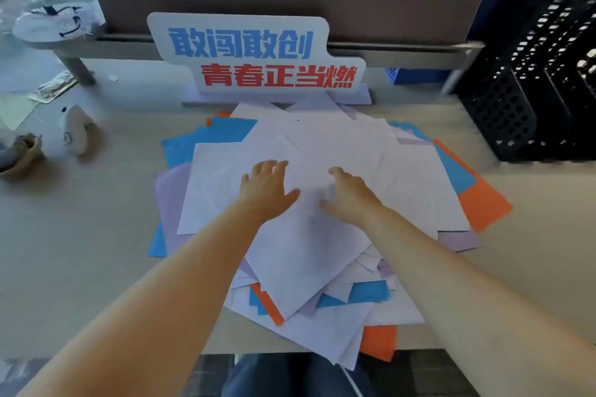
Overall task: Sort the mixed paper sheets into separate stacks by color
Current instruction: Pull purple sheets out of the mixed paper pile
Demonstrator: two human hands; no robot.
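A messy pile of paper sheets lies in the middle of the table. White sheets (342,145) cover the top. Blue sheets (193,145) stick out at the left and back, orange sheets (483,203) at the right and front, and lilac sheets (169,200) at the left edge. My left hand (266,190) rests flat on a white sheet with fingers spread. My right hand (350,195) lies beside it on the white paper, fingers loosely bent, touching the sheet; whether it pinches the paper is unclear.
A white sign (258,55) with blue and red characters stands behind the pile. Black perforated crates (541,84) stand at the right. A white device (75,129) and a small basket (22,155) sit at the left. The pile overhangs the table's front edge.
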